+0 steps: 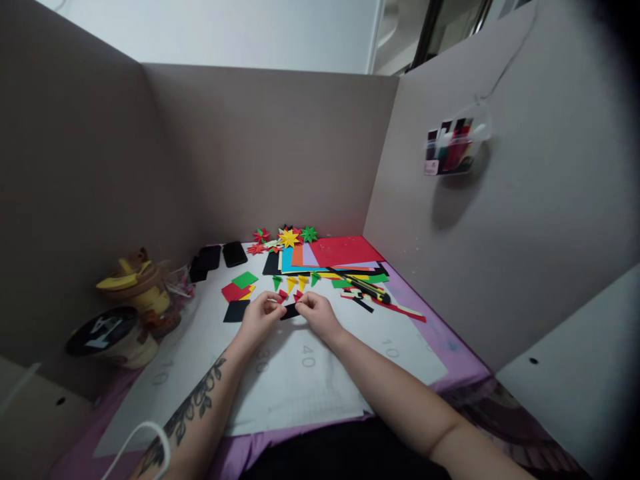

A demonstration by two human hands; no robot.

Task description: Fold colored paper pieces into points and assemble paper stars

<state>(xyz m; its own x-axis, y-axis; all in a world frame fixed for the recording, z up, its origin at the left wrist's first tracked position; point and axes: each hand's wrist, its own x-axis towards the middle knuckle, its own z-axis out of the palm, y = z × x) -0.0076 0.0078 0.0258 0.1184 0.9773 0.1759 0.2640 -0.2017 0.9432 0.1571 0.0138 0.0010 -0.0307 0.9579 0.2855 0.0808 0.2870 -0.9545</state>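
Note:
Between my two hands a small piece of black paper (290,311) is held just above the white mat. My left hand (263,312) pinches its left end, and my right hand (317,315) pinches the right end. Just beyond the fingertips lie small folded paper pieces: red ones (298,295), yellow ones (291,285) and green ones (315,279). Left of them are loose paper squares in green (245,279), red (234,292) and black (236,311), with a yellow one partly covered.
Folded paper stars (289,238) sit at the back wall beside stacked coloured sheets (345,251). A yellow-black utility knife (367,289) lies at right among paper strips. Dark flat objects (235,254) lie back left. Pots (113,340) stand along the left; a plastic bin (457,143) hangs on the right wall.

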